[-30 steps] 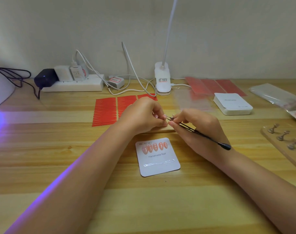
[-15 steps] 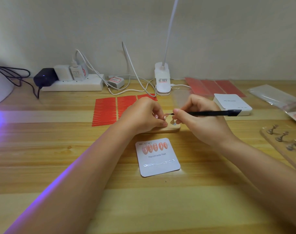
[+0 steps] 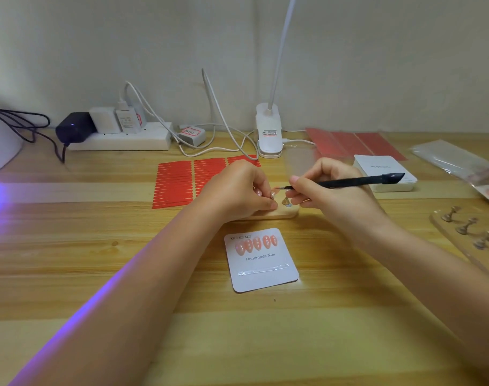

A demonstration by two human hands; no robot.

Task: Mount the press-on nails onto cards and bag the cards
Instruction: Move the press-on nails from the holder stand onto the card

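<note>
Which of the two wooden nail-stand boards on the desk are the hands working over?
The small pale board just beyond the white card, under both hands. The other board, at the right edge, lies untouched.

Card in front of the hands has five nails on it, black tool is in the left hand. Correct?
Not quite. In the head view the black tool is gripped by the right hand, not the left hand, which pinches a nail on its stand. The card does carry five nails.

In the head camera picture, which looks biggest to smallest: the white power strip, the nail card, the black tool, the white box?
1. Power strip
2. Nail card, though it lies nearer the camera
3. White box, partly hidden
4. Black tool, long but thin
</note>
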